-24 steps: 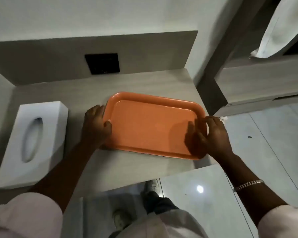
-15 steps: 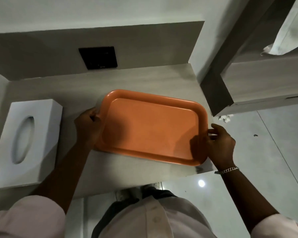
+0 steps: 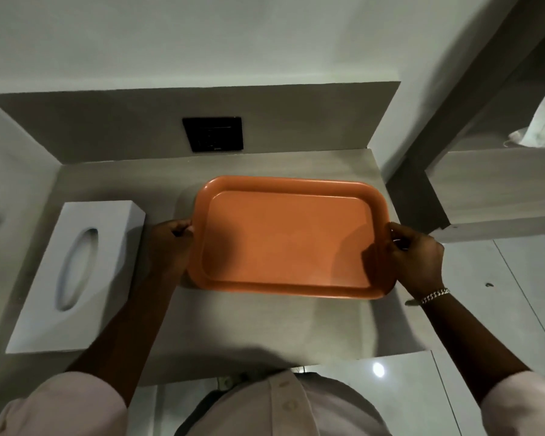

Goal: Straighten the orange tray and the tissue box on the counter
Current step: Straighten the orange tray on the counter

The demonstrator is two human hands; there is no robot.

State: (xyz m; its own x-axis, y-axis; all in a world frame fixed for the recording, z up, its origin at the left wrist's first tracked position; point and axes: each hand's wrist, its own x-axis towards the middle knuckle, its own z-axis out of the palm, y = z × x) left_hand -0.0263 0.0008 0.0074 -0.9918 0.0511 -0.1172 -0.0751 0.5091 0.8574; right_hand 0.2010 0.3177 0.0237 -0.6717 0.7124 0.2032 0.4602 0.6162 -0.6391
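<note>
We've got the tray (image 3: 288, 237) pinched by both ends, left hand (image 3: 171, 243) and right hand (image 3: 414, 256), nearly square now; tissue box (image 3: 76, 275) left of our left hand sits crooked, untouched.

I can read no text, label, brand or number anywhere in my view. The black wall plate (image 3: 213, 134) beyond my fingers carries a small pale mark at its lower edge, too small and blurred for me to make out. The tissue box (image 3: 76, 272), out past my left fingers, shows plain white faces with no print that I can see. The orange tray (image 3: 288, 237) between my fingers has no marking on its floor or rim.
</note>
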